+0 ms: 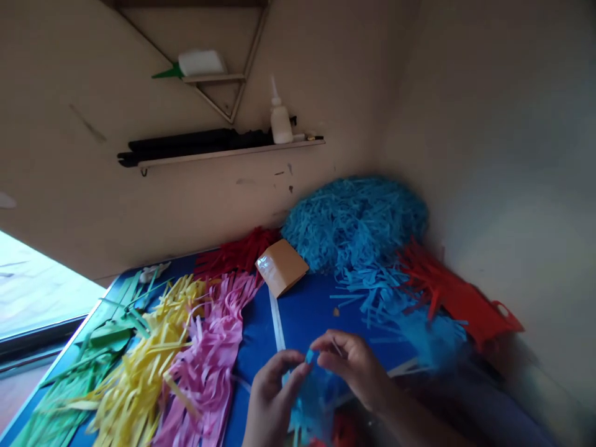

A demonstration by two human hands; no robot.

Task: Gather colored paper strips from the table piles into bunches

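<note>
My left hand [270, 397] and my right hand [356, 366] meet low in the middle of the view, above a blue table top [307, 310]. Both pinch a small piece of blue paper strip [310, 357] between thumb and fingertips. More blue paper [311, 403] hangs blurred below the hands. A pile of loose blue strips [386, 292] lies just beyond my right hand.
Pink strips [209, 354], yellow strips [144, 360] and green strips [88, 366] lie in rows on the left. A big heap of blue shreds [354, 217] fills the corner, beside a brown cardboard piece [282, 267] and red strips [447, 292]. A glue bottle [280, 118] stands on a wall shelf.
</note>
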